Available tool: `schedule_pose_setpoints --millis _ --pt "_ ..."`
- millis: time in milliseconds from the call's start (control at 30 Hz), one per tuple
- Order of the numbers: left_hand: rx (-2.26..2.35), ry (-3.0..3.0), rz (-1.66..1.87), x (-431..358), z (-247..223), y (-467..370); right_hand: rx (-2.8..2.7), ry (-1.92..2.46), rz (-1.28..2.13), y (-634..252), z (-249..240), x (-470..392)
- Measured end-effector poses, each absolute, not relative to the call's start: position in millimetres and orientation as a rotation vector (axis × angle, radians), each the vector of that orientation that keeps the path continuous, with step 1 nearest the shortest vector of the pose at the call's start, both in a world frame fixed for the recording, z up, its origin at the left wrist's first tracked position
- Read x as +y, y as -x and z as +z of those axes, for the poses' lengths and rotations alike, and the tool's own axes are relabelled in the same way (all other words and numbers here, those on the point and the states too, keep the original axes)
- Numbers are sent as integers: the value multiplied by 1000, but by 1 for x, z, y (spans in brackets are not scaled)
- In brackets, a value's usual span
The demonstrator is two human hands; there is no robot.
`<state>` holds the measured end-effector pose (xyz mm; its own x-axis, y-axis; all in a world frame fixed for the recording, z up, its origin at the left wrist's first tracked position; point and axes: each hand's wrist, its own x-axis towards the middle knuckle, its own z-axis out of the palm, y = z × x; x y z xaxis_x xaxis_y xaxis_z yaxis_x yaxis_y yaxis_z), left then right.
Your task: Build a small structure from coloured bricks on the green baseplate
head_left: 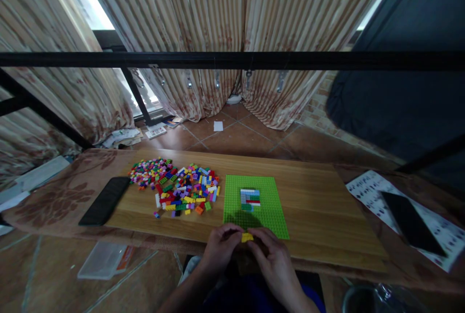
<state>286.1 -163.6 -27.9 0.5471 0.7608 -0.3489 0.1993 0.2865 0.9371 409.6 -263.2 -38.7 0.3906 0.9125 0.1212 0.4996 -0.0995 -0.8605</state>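
Observation:
Between the fingertips of both hands is a small yellow brick piece (247,237), held just off the near edge of the green baseplate (269,201). My left hand (221,245) pinches it from the left and my right hand (268,250) from the right. On the baseplate sits a low block of bricks (250,200) in white, blue, grey, green and dark red. A heap of mixed coloured bricks (189,189) lies left of the baseplate, with a pile of smaller pieces (150,172) behind it at the left.
The wooden board (319,206) bears the bricks and baseplate. A black phone-like object (105,201) lies at its left end. At the right, a dark device (412,223) rests on a printed sheet (374,192). A clear plastic lid or tray (101,259) is low at the left.

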Motion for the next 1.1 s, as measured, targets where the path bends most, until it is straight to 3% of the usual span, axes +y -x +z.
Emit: schedule_pose_setpoints --millis 367,633,1100 --pt "1041 -1798 490 -157 -43 -276 -1287 1802 440 -412 -52 -269" --pt "1129 -2272 306 -149 -54 -273 -992 1964 335 -447 -58 -280" --pt "1080 -2372 356 -140 -52 -271 -882 2026 297 -460 -78 -286"
